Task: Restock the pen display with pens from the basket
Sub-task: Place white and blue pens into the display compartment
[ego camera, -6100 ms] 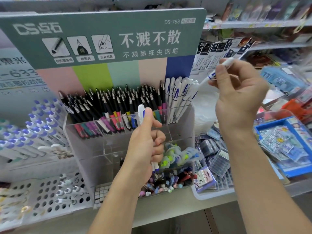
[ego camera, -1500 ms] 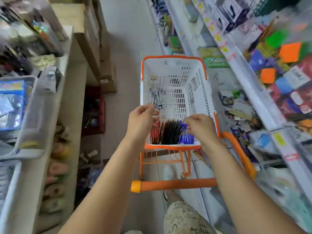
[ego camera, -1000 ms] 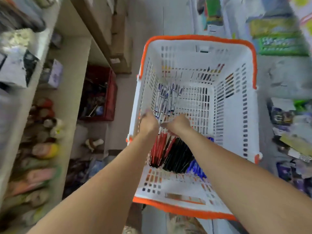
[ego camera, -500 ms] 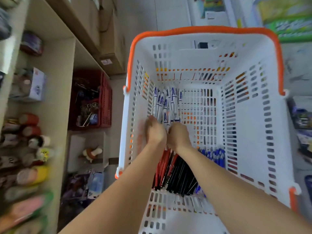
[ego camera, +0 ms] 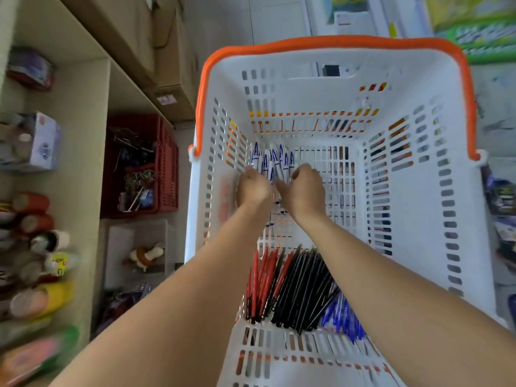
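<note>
Grip: my left hand (ego camera: 252, 188) and right hand (ego camera: 303, 188) are curled round the white pens (ego camera: 275, 160), side by side; how many I hold I cannot tell.
Risk, spill: the bunch is loose; a slack lift could drop pens through my fingers.
Risk, snag: the tips point at 12 o'clock toward the slotted wall; one could catch.
Basket (ego camera: 418, 219): white pens at 11 o'clock; red pens (ego camera: 261, 280), black pens (ego camera: 303, 289), blue pens (ego camera: 342, 317) from 6 to 5 o'clock.
Display: not in view.
</note>
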A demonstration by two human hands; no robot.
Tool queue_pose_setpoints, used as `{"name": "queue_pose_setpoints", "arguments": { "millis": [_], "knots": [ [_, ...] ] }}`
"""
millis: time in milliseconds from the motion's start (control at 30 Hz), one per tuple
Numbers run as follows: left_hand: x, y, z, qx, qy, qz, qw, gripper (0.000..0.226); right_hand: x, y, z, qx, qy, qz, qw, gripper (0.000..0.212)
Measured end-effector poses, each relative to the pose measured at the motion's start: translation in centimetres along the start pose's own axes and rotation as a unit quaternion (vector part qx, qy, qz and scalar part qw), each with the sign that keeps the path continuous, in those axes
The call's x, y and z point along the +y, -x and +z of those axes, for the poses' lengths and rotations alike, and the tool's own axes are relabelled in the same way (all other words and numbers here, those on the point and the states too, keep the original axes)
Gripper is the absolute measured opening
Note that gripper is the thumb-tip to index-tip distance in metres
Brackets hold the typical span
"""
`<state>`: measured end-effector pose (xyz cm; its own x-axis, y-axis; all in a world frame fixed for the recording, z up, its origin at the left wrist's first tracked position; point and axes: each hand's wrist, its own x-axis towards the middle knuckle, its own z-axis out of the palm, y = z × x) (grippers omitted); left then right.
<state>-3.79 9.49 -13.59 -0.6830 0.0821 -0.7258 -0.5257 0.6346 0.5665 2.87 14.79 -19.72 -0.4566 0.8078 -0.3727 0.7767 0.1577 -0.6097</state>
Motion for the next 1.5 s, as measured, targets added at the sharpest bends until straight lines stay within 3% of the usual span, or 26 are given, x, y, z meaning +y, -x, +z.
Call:
{"name": "queue_pose_setpoints", "arguments": {
  "millis": [133,233,300,333,433,533,633,733,800,900,1033,1200,1333,1433,1500],
  "knots": [
    [0.4,0.6,-1.0,-0.025,0.058,-0.030,0.998,0.056,-1.0,-0.1,-0.2,-0.026,-0.055,0.045,0.997,0.089],
    [0.5,1.2,-1.5,0.025,0.118,-0.058,0.991,0.074,-2.2,0.3,0.8,-0.050,0.017,0.037,0.998,0.104],
    [-0.6,0.3,-1.3,0.038,0.129,-0.068,0.989,0.101,-2.7,0.9,1.5,-0.036,0.074,0.016,0.996,0.098],
    [-1.0,0.1,-1.3,0.015,0.144,-0.067,0.987,0.103,-2.8,1.3,1.9,-0.026,0.108,-0.004,0.994,0.092],
    [-1.1,1.3,-1.4,-0.051,0.171,-0.041,0.983,0.079,-2.8,2.3,2.6,-0.005,0.165,-0.046,0.985,0.079],
    [-1.8,1.1,-1.4,-0.018,0.211,-0.045,0.976,0.074,-2.8,2.9,3.3,0.027,0.161,-0.064,0.984,0.093],
    [-1.9,0.9,-1.5,0.011,0.212,-0.067,0.975,0.070,-2.9,2.5,4.0,0.013,0.171,-0.052,0.984,0.063],
    [-1.4,2.0,-1.9,0.045,0.210,-0.074,0.974,0.062,-3.2,2.3,4.3,0.010,0.185,-0.054,0.981,0.061],
    [-1.5,2.4,-1.8,0.014,0.207,-0.072,0.976,0.062,-3.2,1.8,4.4,0.003,0.190,-0.047,0.981,0.063],
    [-2.4,3.2,-1.9,-0.018,0.227,-0.061,0.972,0.067,-3.6,0.4,4.1,-0.005,0.181,-0.015,0.983,0.046],
    [-4.0,3.6,-2.4,-0.026,0.229,-0.066,0.971,0.076,-4.0,-0.8,2.8,-0.022,0.153,0.017,0.988,0.041],
    [-4.5,3.6,-2.8,-0.044,0.225,-0.071,0.971,0.076,-3.6,-0.2,2.3,0.004,0.160,-0.003,0.987,0.030],
    [-4.3,4.0,-3.5,-0.035,0.236,-0.084,0.967,0.064,-3.4,-0.2,0.5,-0.018,0.028,0.036,0.999,0.022],
    [-3.9,4.1,-3.8,-0.066,0.208,-0.073,0.973,0.060,-2.4,1.5,-2.2,-0.122,-0.161,0.085,0.976,0.019],
    [-3.9,4.6,-4.0,-0.084,0.171,-0.034,0.981,0.057,-0.9,4.1,-3.6,-0.203,-0.209,0.082,0.953,0.020]
  ]
}}
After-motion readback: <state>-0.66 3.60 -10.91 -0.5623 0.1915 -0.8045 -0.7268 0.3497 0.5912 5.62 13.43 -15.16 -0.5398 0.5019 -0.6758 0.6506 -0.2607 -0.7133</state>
